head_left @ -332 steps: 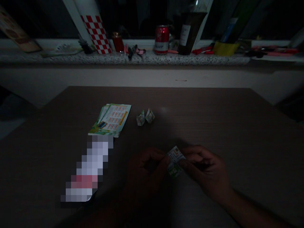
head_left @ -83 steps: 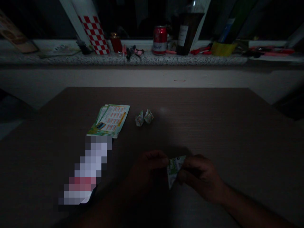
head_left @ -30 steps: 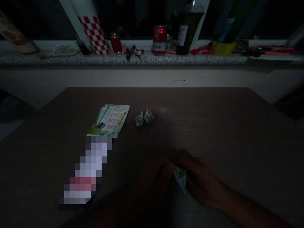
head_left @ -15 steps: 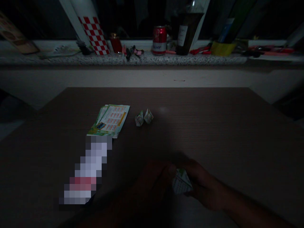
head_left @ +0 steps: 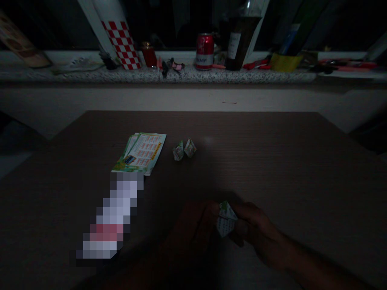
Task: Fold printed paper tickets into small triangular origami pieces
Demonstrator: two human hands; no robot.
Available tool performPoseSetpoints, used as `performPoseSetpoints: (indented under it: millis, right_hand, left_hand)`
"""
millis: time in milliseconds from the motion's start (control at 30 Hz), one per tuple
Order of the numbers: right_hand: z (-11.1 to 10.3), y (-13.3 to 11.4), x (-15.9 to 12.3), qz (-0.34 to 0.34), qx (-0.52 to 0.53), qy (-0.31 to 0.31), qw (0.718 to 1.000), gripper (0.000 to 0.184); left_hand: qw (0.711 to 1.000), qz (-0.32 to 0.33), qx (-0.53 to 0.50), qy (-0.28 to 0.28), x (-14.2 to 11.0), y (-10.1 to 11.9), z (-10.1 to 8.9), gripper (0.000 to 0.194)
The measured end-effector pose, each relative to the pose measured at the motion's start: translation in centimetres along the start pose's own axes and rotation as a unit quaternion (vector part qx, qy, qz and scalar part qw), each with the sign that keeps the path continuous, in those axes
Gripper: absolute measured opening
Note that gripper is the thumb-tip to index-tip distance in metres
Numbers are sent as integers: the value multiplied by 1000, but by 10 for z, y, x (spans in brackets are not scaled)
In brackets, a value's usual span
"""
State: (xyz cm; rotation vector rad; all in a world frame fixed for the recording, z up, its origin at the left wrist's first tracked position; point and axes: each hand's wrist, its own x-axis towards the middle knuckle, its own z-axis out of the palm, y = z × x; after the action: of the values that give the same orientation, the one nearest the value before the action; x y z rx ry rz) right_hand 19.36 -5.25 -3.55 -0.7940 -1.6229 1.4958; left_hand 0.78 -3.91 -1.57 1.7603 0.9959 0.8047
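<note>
Between my hands, close to the table's near side, is a small folded paper piece (head_left: 226,223), printed white with a green tip. My left hand (head_left: 198,225) pinches its left edge; much of that hand is lost in shadow. On the other side, my right hand (head_left: 256,229) grips the paper between thumb and fingers. Farther off on the table stand two small folded paper shapes (head_left: 178,151), side by side. To their left lies a stack of printed calendar sheets (head_left: 145,151), green at the edges.
A lit, pixelated rectangular object (head_left: 111,221) lies left of my hands on the dark wooden table (head_left: 287,161). Behind, the speckled sill (head_left: 181,75) bears a red can (head_left: 204,52), a dark bottle (head_left: 238,44), a red-checked container (head_left: 122,44) and small clutter.
The folded paper has risen slightly and turned, so its green tip points up. My right thumb now presses on its near face. The other things stay where they were.
</note>
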Motion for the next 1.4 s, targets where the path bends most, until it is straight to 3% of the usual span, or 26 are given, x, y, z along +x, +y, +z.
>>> performPoseSetpoints:
  millis: [133,267,433,600,767,1100,1300,1400]
  right_hand:
    - [0,-1,-1,7,-15,35,999,42]
    - [-2,2,-1,5,-15,71,997,42]
    - [-2,6,-1,6,-34,76,997,42]
    - [-3,-1,1,-7,-122,81,989,41]
    - [-2,-5,5,-23,-203,108,973,38]
    - [-2,2,6,-21,-165,97,981,35]
    - [0,0,7,-29,-179,108,977,36]
    - [0,-3,8,-40,-234,117,964,36]
  left_hand:
    - [999,-41,-19,-16,1,6,-4,33]
    - [988,-24,-81,-130,6,10,-7,44]
    - [986,-57,-123,-101,7,-3,-2,50]
    - [973,-97,-165,-133,7,-8,-1,49]
    - [973,-108,-159,-125,9,-6,-1,48]
    - [992,-38,-62,-106,11,-3,3,42]
    - [985,-70,-101,-120,9,-1,4,46]
    - [993,-58,-25,-102,7,1,5,49]
